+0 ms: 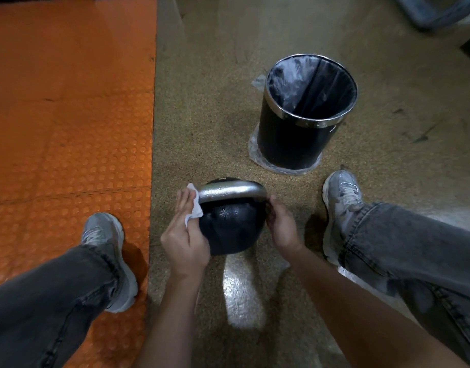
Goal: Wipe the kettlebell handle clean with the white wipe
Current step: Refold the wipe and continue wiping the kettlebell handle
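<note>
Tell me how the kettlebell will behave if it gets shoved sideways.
The kettlebell looks like dense metal, so probably heavy and hard to shift. Its rounded body may rock or roll rather than slide. The glossy handle looks slick.

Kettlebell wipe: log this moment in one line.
left hand: holds white wipe on handle | right hand: steadies kettlebell | bin: beyond

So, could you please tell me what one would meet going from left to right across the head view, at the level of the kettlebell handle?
Orange mat → left hand with the white wipe → kettlebell handle → right hand → grey shoe.
</note>
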Motion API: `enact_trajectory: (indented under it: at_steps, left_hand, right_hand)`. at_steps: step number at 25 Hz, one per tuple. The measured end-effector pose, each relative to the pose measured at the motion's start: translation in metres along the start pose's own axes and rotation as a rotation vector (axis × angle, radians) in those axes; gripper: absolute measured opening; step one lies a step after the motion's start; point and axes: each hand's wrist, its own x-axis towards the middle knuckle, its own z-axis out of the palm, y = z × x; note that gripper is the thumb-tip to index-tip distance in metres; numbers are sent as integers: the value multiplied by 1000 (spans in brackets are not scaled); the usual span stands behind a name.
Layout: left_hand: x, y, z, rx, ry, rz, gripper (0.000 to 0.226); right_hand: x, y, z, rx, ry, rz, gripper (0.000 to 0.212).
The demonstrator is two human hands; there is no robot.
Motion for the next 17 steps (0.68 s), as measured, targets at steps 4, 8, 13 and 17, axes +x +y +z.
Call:
enact_trajectory:
  at_steps: [4, 8, 13, 17]
  left_hand:
    - [-4, -4, -3, 31, 30, -53, 46]
    - [-5, -1, 2, 13, -21, 26, 44]
    - [-4, -1, 7, 29, -17, 18, 45]
    - [-16, -4, 3, 18, 16, 3, 45]
  right_hand:
    - [-3, 1, -1, -26, -9, -40, 37]
    - [-3, 0, 1, 0, -18, -27, 41]
    - [-5, -4, 2, 3, -21, -46, 36]
    - [-4, -3, 3, 19, -9, -54, 35]
